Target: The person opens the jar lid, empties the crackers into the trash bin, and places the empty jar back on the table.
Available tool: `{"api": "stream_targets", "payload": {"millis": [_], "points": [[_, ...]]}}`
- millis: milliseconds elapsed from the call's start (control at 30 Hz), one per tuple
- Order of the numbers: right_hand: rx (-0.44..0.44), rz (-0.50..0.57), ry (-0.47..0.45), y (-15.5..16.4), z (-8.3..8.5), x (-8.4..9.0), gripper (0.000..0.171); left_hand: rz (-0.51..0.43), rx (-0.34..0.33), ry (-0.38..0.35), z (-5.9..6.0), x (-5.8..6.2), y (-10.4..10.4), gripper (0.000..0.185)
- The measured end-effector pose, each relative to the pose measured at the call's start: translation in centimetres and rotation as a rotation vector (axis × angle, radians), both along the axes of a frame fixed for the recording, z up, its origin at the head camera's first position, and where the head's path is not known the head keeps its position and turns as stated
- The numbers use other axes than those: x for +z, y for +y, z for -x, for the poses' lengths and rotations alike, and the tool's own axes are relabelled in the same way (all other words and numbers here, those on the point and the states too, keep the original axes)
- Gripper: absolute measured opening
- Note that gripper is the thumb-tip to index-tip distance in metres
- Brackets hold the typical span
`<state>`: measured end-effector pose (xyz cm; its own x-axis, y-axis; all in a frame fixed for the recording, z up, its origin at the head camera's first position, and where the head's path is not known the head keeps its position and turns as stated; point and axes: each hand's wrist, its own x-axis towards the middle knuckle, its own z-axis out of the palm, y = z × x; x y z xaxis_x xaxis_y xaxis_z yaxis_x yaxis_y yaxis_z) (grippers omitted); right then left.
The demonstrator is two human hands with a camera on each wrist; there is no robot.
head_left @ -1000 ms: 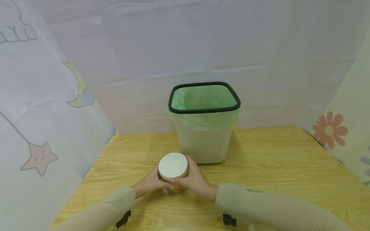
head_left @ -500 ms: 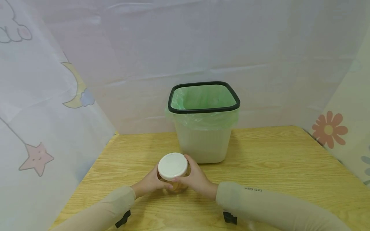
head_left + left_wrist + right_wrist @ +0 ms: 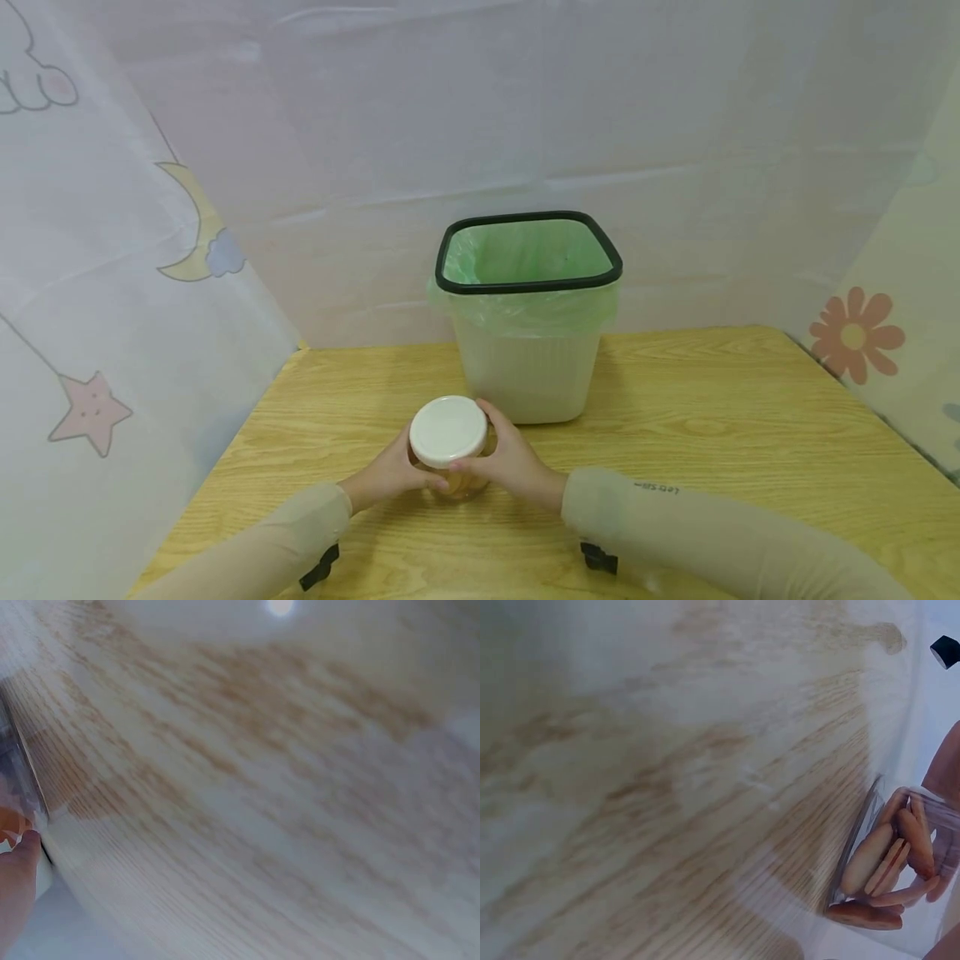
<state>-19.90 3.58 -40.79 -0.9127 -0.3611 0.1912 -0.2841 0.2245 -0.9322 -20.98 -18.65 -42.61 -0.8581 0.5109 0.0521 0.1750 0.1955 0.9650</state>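
A clear jar with a white lid (image 3: 448,430) stands upright on the wooden table, between both hands. My left hand (image 3: 388,477) grips its left side, the thumb across the front below the lid. On the right, my right hand (image 3: 517,468) holds it with fingers along the lid's right edge and thumb at the lid's front. Through the clear wall in the right wrist view, several brown, biscuit-like pieces (image 3: 889,862) show inside the jar. The left wrist view catches only part of the left hand (image 3: 16,881) at its edge, against the jar's side.
Just behind the jar stands a white bin (image 3: 531,375) with a black rim (image 3: 528,288) and a green liner bag (image 3: 540,310) folded over it. The wooden table (image 3: 735,417) extends to both sides. Printed cloth (image 3: 420,108) hangs behind and along the sides.
The hands keep their hold and the jar stays in place. The right forearm has shifted very slightly, and the pictures on the left cloth have drifted a little leftward.
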Motion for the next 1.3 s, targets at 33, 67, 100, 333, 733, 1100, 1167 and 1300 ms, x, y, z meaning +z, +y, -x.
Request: {"api": "stream_targets", "payload": {"millis": [33, 67, 100, 333, 733, 1100, 1167, 1300], "points": [[0.004, -0.005, -0.006, 0.0, 0.1, 0.0, 0.100, -0.001, -0.003, 0.000, 0.0, 0.0, 0.0, 0.103], [0.009, -0.006, -0.013, 0.1, 0.1, 0.0, 0.100, -0.003, -0.007, -0.002, 0.1, 0.0, 0.0, 0.102], [0.014, -0.006, -0.019, 0.1, 0.2, 0.0, 0.101, -0.004, -0.011, -0.003, 0.1, 0.0, 0.0, 0.102], [0.040, -0.006, -0.037, 0.3, 0.6, 0.0, 0.100, -0.006, -0.004, -0.018, 0.2, -0.1, 0.0, 0.101], [0.110, -0.052, 0.011, 1.2, 1.9, -0.1, 0.097, -0.019, -0.019, -0.029, 0.3, 0.0, 0.0, 0.102], [0.114, -0.084, 0.012, 1.5, 2.2, -0.1, 0.098, -0.009, -0.030, -0.015, 0.5, 0.2, 0.0, 0.105], [0.126, -0.077, 0.011, 1.5, 2.2, -0.1, 0.098, -0.009, -0.031, -0.013, 0.6, 0.2, 0.0, 0.106], [0.143, -0.073, 0.004, 1.6, 2.3, -0.1, 0.099, 0.001, -0.028, -0.009, 0.6, 0.2, -0.1, 0.105]]}}
